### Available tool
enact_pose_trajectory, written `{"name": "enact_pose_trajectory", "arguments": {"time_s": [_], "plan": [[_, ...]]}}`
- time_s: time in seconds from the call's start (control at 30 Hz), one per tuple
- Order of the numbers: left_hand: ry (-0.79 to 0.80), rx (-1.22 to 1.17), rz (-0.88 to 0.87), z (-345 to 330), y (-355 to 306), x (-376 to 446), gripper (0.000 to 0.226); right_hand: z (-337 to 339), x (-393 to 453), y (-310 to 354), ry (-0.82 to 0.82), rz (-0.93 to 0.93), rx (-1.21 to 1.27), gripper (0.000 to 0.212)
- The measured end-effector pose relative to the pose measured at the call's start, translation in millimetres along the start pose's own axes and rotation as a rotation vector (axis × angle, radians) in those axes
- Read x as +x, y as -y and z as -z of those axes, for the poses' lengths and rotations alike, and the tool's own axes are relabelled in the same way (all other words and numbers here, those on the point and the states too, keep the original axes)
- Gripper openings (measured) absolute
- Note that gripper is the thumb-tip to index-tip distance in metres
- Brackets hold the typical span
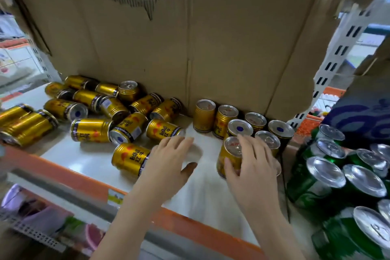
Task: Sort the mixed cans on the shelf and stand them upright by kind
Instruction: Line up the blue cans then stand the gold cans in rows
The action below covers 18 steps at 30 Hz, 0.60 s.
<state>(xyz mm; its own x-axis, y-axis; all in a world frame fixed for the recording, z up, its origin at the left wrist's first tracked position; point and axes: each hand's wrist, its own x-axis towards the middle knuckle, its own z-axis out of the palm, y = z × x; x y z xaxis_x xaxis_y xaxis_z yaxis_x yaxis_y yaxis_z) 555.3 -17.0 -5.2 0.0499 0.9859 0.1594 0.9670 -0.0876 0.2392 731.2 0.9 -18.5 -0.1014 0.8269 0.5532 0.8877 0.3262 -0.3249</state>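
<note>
Many gold cans (92,131) lie on their sides across the left and middle of the white shelf (84,160). Several gold cans (204,115) stand upright in a cluster at the back right, against the cardboard. My right hand (253,160) grips one upright gold can (229,156) at the front of that cluster, fingers over its top and thumb on its side. My left hand (168,160) hovers open with spread fingers just above the shelf, beside a lying gold can (128,157) near the front edge.
A torn cardboard sheet (190,48) forms the back wall. Green cans with silver tops (329,175) stand packed at the right. The shelf has an orange front edge (63,173); a white slotted upright (335,65) rises at the right.
</note>
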Motion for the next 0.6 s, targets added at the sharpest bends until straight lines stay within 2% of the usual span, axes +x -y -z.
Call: {"name": "enact_pose_trajectory", "arguments": {"time_s": [0.17, 0.23, 0.33, 0.43, 0.53, 0.6], "plan": [[-0.068, -0.007, 0.078, 19.8, 71.8, -12.8, 0.054, -39.2, 16.5, 51.4, 0.062, 0.031, 0.092, 0.046], [-0.054, 0.018, 0.029, 27.7, 96.6, -14.2, 0.065, -56.4, 24.9, 70.5, 0.14, 0.034, 0.088, 0.046], [0.124, 0.0, -0.04, 31.4, 125.6, -15.2, 0.084, -75.5, 39.2, 89.8, 0.358, 0.04, 0.04, 0.062], [0.266, 0.024, -0.154, 31.9, 142.6, -9.0, 0.087, -91.9, 53.1, 97.6, 0.497, 0.039, -0.066, 0.082], [0.273, 0.07, -0.268, 23.1, 155.4, -6.2, 0.085, -107.2, 61.9, 100.7, 0.603, -0.043, -0.089, 0.096], [0.238, 0.06, -0.288, 15.3, 162.9, -5.7, 0.084, -112.7, 61.3, 101.0, 0.632, -0.138, -0.016, 0.095]]}}
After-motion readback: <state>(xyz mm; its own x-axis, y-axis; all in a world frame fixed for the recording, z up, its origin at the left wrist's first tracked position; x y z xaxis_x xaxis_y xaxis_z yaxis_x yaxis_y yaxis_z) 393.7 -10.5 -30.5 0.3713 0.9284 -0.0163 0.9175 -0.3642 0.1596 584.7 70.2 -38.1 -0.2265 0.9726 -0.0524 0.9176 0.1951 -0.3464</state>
